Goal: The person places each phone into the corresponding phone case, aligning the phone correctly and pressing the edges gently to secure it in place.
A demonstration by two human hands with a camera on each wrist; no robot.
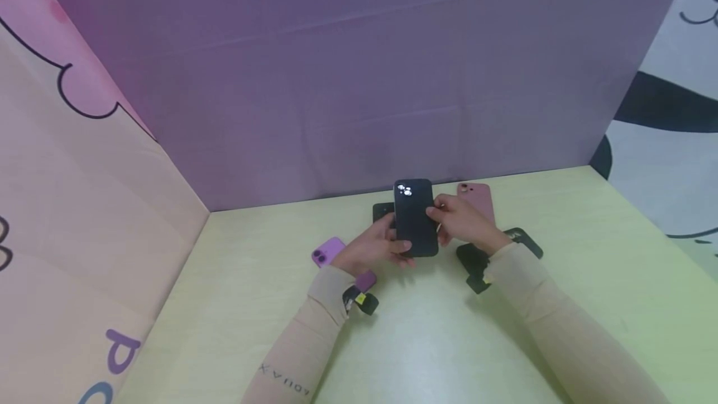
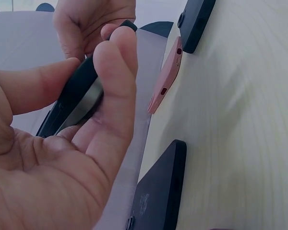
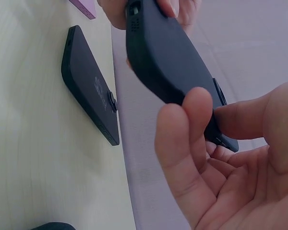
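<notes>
I hold a black phone [image 1: 416,217] up off the bench [image 1: 426,341] with both hands, in the middle of the head view. My left hand [image 1: 377,247] pinches its near, lower end, thumb on one side and fingers on the other. My right hand [image 1: 462,220] grips the right edge higher up, with my thumb on one face and my fingers curled round to the other. So both hands are closed on the same phone, close together.

I think the phone is stiff and will not bend. It feels like a small, light thing that two hands can lift with ease. The black skin looks dull and a bit rubbery, so I guess it will not slip much. It could be a phone in a soft case [image 3: 175,72]; I cannot tell for sure. In the left wrist view a shiny grey strip [image 2: 81,108] shows along one side, and that part may be slick. A screen can crack, so I would keep hold of the long side edges and not press hard on the flat faces.

Other phones lie flat on the bench. A purple one [image 1: 328,251] is left of my left hand. A pink one [image 1: 477,198] is behind my right hand. A black one [image 1: 383,211] peeks out behind the held phone.

I see no boxes, trays or bowls here, so nothing is inside anything.
</notes>
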